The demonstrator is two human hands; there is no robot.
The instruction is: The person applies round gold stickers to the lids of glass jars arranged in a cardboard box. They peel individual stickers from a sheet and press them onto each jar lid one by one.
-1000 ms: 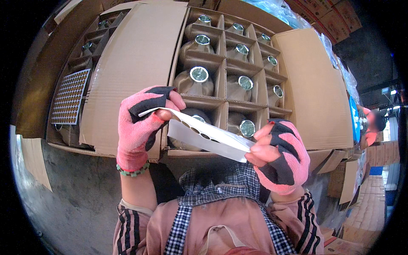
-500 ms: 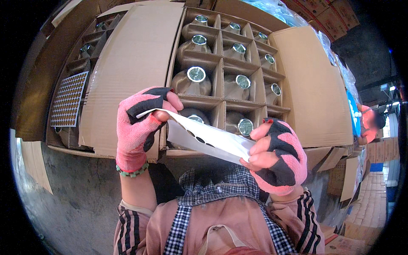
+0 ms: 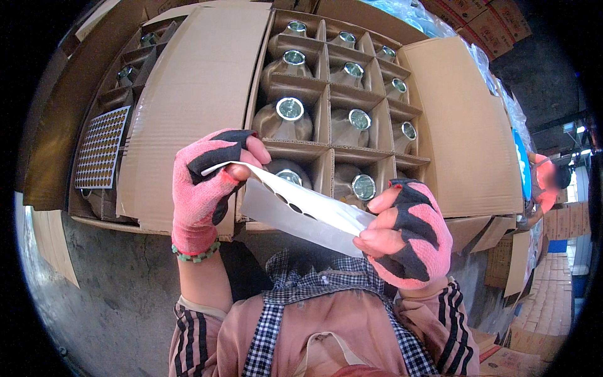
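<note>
white perforated backing sheet (image 3: 301, 210); bent, slanting down rightward

Pink-and-black fingerless gloves, a green bead bracelet, striped pink sleeves, checked collar, bare fingers (image 3: 256, 149).

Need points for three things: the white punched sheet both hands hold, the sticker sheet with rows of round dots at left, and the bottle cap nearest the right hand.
white punched sheet (image 3: 295, 217), head view, flat middle of the sheet.
sticker sheet (image 3: 100, 149), head view, centre of the dot grid.
bottle cap (image 3: 363, 187), head view, centre of the round metal top.
</note>
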